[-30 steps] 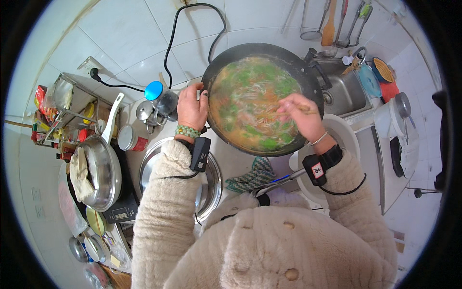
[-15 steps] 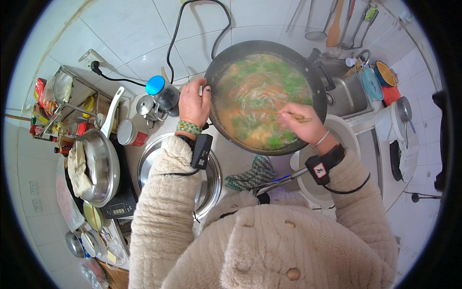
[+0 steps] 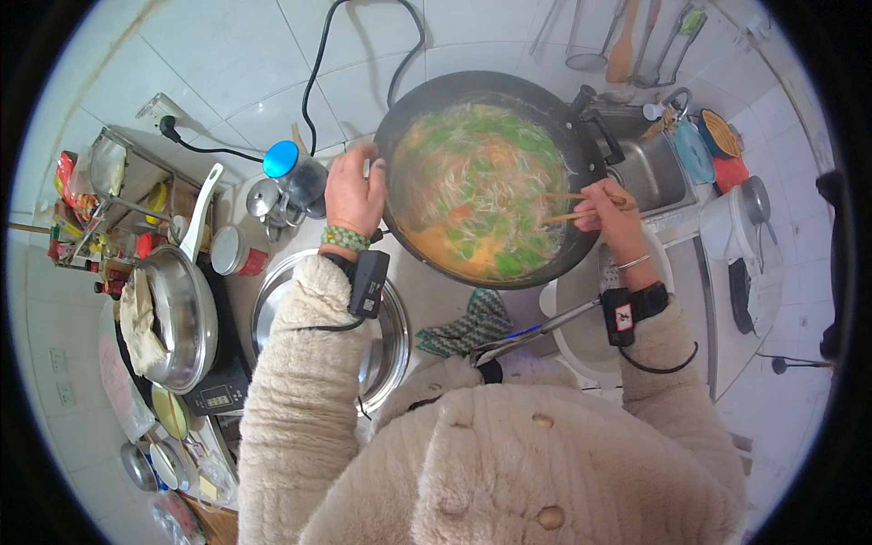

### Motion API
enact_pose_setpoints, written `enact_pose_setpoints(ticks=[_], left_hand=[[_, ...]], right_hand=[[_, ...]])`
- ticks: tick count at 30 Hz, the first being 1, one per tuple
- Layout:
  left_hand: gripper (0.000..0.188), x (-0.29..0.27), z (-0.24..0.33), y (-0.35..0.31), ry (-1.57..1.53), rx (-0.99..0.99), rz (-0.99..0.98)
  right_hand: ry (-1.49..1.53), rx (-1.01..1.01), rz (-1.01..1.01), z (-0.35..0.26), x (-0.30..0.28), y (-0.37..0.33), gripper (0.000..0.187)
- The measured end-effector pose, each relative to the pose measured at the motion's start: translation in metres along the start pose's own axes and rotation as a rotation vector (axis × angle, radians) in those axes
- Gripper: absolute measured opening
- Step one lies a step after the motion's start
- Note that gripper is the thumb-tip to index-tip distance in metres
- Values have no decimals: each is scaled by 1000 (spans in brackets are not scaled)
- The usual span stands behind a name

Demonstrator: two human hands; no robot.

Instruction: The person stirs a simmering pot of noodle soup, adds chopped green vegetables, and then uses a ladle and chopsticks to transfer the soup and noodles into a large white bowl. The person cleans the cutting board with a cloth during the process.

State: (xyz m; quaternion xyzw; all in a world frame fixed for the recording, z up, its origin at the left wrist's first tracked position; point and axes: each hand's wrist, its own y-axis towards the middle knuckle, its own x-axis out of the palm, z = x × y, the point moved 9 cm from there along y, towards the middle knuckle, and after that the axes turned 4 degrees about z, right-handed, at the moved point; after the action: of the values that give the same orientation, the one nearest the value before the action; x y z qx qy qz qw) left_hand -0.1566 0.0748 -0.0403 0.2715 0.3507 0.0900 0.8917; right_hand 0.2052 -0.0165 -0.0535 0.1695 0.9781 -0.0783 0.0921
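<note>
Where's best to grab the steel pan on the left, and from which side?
Grip the steel pan by its white handle, near the free end, probably from the right: it juts long and narrow toward the wall, and the rack stands left.

The right hand (image 3: 610,213) holds two wooden chopsticks (image 3: 568,217), slightly apart, their tips at the noodles (image 3: 504,182) and greens (image 3: 509,263) in a dark wok (image 3: 581,156). The left hand (image 3: 356,193) is at the wok's left rim. A blue-lidded jar (image 3: 304,186) stands near the tabletop's (image 3: 422,302) back edge.
</note>
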Motion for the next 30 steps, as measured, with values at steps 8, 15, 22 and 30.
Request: enact_pose_setpoints(ticks=[8,15,22,30], left_hand=[[22,-2,1,1,2,9,16],[21,-1,0,0,12,8,-1],[21,-4,4,1,-9,38,32],[20,-3,1,2,-11,9,21]], right_hand=[[179,-117,-273,-9,83,-25,20],[-373,-483,-251,-45,88,-10,10],[7,-292,-484,-32,113,-24,9],[-182,-273,-223,-36,46,2,14]])
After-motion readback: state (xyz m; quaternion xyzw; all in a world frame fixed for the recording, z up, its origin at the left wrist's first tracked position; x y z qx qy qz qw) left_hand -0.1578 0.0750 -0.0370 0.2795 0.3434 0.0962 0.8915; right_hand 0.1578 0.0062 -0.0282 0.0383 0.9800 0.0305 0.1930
